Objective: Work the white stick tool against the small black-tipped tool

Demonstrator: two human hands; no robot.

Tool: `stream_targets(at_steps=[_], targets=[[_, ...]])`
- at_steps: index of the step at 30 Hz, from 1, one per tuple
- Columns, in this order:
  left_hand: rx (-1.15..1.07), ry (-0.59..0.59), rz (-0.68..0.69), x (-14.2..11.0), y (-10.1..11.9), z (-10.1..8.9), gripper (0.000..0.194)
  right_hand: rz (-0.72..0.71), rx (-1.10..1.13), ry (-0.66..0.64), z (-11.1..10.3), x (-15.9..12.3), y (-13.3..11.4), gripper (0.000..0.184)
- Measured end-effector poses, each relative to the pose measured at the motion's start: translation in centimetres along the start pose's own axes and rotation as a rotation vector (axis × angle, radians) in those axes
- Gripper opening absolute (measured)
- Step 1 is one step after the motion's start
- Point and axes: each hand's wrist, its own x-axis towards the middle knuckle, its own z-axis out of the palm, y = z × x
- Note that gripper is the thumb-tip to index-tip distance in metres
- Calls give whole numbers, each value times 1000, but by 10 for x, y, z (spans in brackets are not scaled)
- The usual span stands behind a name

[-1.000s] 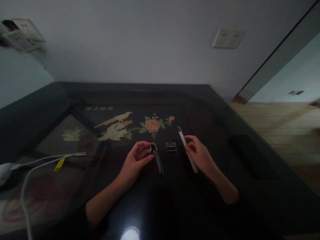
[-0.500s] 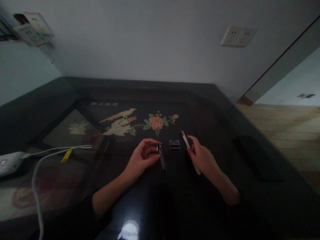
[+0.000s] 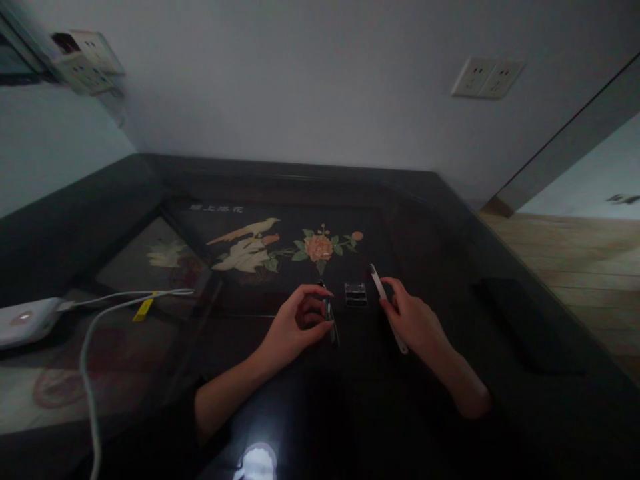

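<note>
"How's our grip?"
"Our left hand (image 3: 300, 322) pinches the dark piece (image 3: 333, 331), which slants below the thumb; our right hand (image 3: 414, 321) is clamped around the white stick (image 3: 379, 283)."
"What's changed?"
"We've turned the dark piece; it looks shorter than a second ago."
"The case (image 3: 355, 294)?"
"Between our hands, touching neither."

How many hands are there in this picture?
2. The left grip pinches a slim object, partly hidden, left of the small case; the right grip holds a pale stick, right of the case. No others show.
</note>
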Motion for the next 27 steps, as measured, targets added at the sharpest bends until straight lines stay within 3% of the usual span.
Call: stream_targets(at_steps=[9,13,17,22,27], targets=[[163,22,63,-2,0,1,32,-10,-69,121,-6,-3,-2,28],[243,11,109,-3,0,1,32,-201,185,215,-7,-11,-17,19],[339,-56,164,-5,-3,2,33,-391,529,63,1,-22,-39,15],[453,-77,237,-5,-2,3,25,-355,672,-92,8,-30,-56,15],[509,-52,284,-3,2,5,22,-322,758,-130,8,-32,-60,15]])
